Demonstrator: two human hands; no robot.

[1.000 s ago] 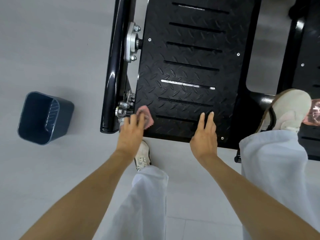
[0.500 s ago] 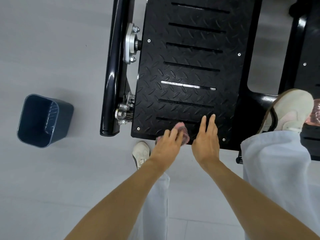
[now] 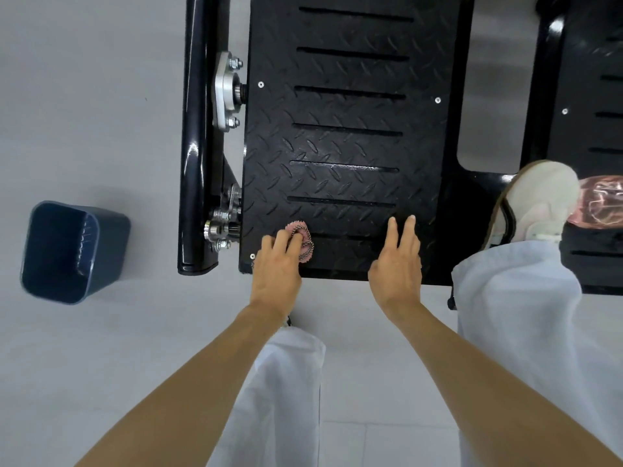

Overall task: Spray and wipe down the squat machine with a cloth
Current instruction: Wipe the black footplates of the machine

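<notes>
Head view looks straight down onto the squat machine's black tread-pattern footplate (image 3: 347, 112). The left hand (image 3: 278, 271) sits at the plate's near left corner. Its grip is closed round a small bunched pink cloth (image 3: 303, 239), with the fingers curled over it and pressing it onto the plate just inside the near edge. The right hand (image 3: 397, 264) lies farther right along the same near edge, its grip wide and holding nothing, fingers straight and flat on the metal. The two hands are apart. Along the plate's left edge runs a glossy black frame tube (image 3: 195, 129) carrying a silver bolted bracket (image 3: 224, 91). A pale shoe (image 3: 539, 203) rests on the machine right of the plate, by a second footplate (image 3: 593, 96) and just beside a pink translucent object (image 3: 603, 200) that cannot be identified. A dark blue bin (image 3: 74, 252) stands on the grey floor (image 3: 84, 96), well left of the machine.
</notes>
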